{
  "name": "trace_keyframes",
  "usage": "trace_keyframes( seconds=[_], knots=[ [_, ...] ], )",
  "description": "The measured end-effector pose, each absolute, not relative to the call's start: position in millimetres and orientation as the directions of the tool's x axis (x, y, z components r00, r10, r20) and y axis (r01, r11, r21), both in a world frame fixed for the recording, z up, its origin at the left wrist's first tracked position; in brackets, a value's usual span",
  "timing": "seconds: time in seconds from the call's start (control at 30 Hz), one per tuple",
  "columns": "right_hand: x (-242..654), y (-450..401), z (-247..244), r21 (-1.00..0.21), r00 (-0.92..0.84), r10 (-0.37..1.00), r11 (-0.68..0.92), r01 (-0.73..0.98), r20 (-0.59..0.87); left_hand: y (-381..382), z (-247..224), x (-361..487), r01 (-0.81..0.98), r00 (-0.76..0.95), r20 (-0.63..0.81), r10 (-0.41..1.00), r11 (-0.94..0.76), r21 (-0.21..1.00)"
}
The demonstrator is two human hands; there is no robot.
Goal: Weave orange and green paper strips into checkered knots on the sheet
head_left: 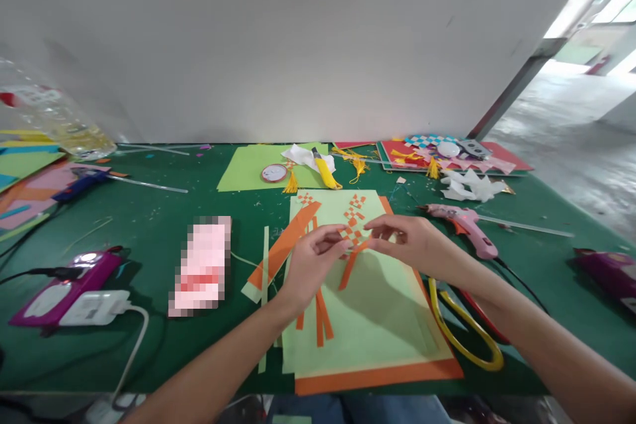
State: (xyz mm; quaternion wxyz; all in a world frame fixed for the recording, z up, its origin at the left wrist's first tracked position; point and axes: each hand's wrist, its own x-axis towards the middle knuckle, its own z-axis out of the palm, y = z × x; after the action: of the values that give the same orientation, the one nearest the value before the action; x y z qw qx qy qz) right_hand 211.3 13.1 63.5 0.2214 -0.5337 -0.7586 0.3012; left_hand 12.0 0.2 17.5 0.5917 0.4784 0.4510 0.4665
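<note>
Between my two hands is a small checkered paper weave (354, 233) in orange and pale green, with a loose orange strip (348, 268) hanging from its lower end. My left hand (313, 258) pinches its left side with thumb and forefinger. At the right edge, my right hand (415, 240) grips it between fingertips. Underneath lies a pale green sheet (377, 324) on top of an orange sheet (380, 376). Several narrow orange strips (320, 318) rest by my left wrist, and a broad orange strip (285, 245) slants beyond it. Yellow-and-red-handled scissors (477, 344) lie partly under my right forearm.
A pink glue gun (467, 225) lies right, its cord running back. Left are a purple power strip (69, 288) with a white charger (94, 308) and a blue glue gun (82, 185). Behind sit a yellow cutter (325, 171), tape roll (274, 173) and a grey partition (278, 46).
</note>
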Motion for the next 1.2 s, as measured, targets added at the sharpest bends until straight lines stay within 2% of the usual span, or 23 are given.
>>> trace_keyframes(
  seconds=[0.1,0.2,0.23,0.3,0.33,0.4,0.47,0.57,0.63,0.73,0.83,0.93,1.03,1.2],
  knots=[
    [198.3,35.2,62.0,-0.789,-0.409,0.912,0.227,0.572,-0.034,2.4,19.9,8.0,-0.083,0.148,-0.078,0.986,0.091,0.992],
    [204.1,44.0,62.0,-0.779,-0.394,0.917,0.205,0.593,-0.058,5.9,22.9,3.0,-0.012,0.123,-0.04,0.992,0.042,0.999],
    [209.2,44.4,61.8,-0.753,-0.395,0.916,0.208,0.624,-0.075,6.9,23.3,1.4,0.06,0.118,-0.016,0.993,0.009,0.998],
    [220.4,42.7,59.6,-0.7,-0.487,0.848,0.22,0.68,-0.206,8.4,21.9,-0.9,0.295,0.145,0.058,0.988,-0.099,0.95],
    [225.2,41.2,57.3,-0.687,-0.54,0.795,0.23,0.689,-0.276,8.7,20.0,-1.5,0.438,0.198,0.109,0.974,-0.188,0.879],
    [231.0,38.4,51.6,-0.632,-0.6,0.731,0.303,0.713,-0.326,8.7,14.5,-1.3,0.624,0.34,0.252,0.906,-0.418,0.66],
    [231.0,38.0,47.3,-0.511,-0.548,0.789,0.361,0.78,-0.279,8.4,8.7,0.7,0.707,0.467,0.299,0.832,-0.555,0.438],
    [222.7,43.4,46.2,-0.328,-0.463,0.883,0.416,0.848,-0.076,8.8,4.3,6.0,0.74,0.543,0.312,0.78,-0.62,0.26],
    [214.7,48.8,46.6,-0.256,-0.54,0.842,0.522,0.813,0.004,9.7,4.8,10.1,0.74,0.574,0.321,0.754,-0.645,0.19],
    [203.7,53.5,43.1,-0.164,-0.687,0.726,0.674,0.72,-0.038,10.3,7.4,15.3,0.737,0.619,0.331,0.712,-0.672,0.068],
    [197.5,51.5,36.3,-0.069,-0.721,0.69,0.717,0.693,-0.063,9.0,8.9,17.6,0.746,0.638,0.327,0.697,-0.665,-0.04],
    [195.7,46.0,31.6,-0.013,-0.738,0.674,0.738,0.674,-0.027,7.5,10.6,18.1,0.744,0.658,0.313,0.685,-0.656,-0.128],
    [195.1,42.0,30.1,0.039,-0.748,0.664,0.747,0.663,-0.001,7.9,14.3,19.4,0.733,0.678,0.272,0.683,-0.655,-0.183],
    [194.9,44.4,24.2,0.041,-0.734,0.679,0.733,0.679,0.013,13.2,20.3,24.2,0.778,0.628,0.18,0.757,-0.614,-0.132]
  ],
)
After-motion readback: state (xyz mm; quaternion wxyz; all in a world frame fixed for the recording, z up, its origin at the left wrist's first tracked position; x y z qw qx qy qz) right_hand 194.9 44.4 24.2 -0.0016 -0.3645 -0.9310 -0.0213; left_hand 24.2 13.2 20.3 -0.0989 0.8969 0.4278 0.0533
